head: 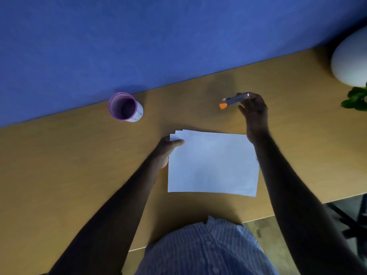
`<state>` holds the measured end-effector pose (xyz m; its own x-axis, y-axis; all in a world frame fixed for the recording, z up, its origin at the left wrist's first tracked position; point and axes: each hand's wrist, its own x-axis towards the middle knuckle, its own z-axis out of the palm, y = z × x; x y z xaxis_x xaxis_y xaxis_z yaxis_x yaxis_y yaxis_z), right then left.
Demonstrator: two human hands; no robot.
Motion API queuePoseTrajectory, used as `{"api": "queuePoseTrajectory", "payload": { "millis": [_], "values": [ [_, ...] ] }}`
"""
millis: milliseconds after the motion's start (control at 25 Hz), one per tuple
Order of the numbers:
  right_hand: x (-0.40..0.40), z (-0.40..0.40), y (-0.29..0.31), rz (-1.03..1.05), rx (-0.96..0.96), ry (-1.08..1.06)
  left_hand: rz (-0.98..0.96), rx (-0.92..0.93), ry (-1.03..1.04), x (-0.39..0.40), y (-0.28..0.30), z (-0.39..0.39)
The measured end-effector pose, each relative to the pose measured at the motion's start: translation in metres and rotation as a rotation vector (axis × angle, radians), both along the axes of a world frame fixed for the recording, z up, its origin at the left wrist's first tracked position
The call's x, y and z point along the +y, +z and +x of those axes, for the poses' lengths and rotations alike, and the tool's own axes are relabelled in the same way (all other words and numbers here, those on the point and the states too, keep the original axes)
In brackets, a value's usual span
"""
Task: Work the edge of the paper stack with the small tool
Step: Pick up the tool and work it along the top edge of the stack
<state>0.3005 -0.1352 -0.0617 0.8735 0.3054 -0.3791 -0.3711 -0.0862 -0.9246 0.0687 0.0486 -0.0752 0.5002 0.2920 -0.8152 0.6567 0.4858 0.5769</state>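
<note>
Head view: my left hand [165,150] pinches the paper stack [213,164] at its far-left corner; my right hand [253,110], beyond it, grips the small tool [234,100]. I should square the fanned sheets first.

Purple cup [125,106], plant [356,99] on desk [59,165]

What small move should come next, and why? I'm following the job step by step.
Probably bring the tool in the right hand down to the paper stack's far-left corner. The left hand pinches that corner, sheets fanned, while the tool is above the desk, off the paper.
</note>
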Motion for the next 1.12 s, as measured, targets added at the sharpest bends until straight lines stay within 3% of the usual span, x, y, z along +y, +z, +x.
{"api": "queuePoseTrajectory", "payload": {
  "millis": [80, 200, 440, 520, 600, 760, 960, 1120],
  "values": [
    [0.003, -0.036, 0.012, 0.226, 0.239, 0.027, -0.051, 0.015, 0.055, -0.008, -0.004, -0.009],
    [0.004, -0.095, 0.010, 0.110, 0.377, 0.093, -0.144, -0.019, 0.113, -0.015, -0.010, -0.022],
    [-0.011, -0.151, -0.007, -0.366, 0.022, 0.503, -0.210, -0.088, 0.223, -0.032, -0.010, -0.035],
    [-0.013, -0.154, -0.007, -0.426, -0.077, 0.546, -0.207, -0.091, 0.235, -0.033, -0.010, -0.035],
    [-0.013, -0.153, -0.007, -0.419, -0.033, 0.518, -0.199, -0.079, 0.224, -0.028, -0.010, -0.033],
    [-0.012, -0.147, -0.007, -0.338, 0.103, 0.496, -0.225, -0.073, 0.096, -0.007, -0.005, -0.024],
    [-0.014, -0.143, -0.005, -0.277, 0.172, 0.542, -0.108, 0.019, -0.260, 0.012, -0.005, -0.007],
    [-0.011, -0.146, -0.006, -0.469, -0.071, 0.643, 0.013, 0.020, -0.384, 0.008, -0.008, 0.001]
  ]
}}
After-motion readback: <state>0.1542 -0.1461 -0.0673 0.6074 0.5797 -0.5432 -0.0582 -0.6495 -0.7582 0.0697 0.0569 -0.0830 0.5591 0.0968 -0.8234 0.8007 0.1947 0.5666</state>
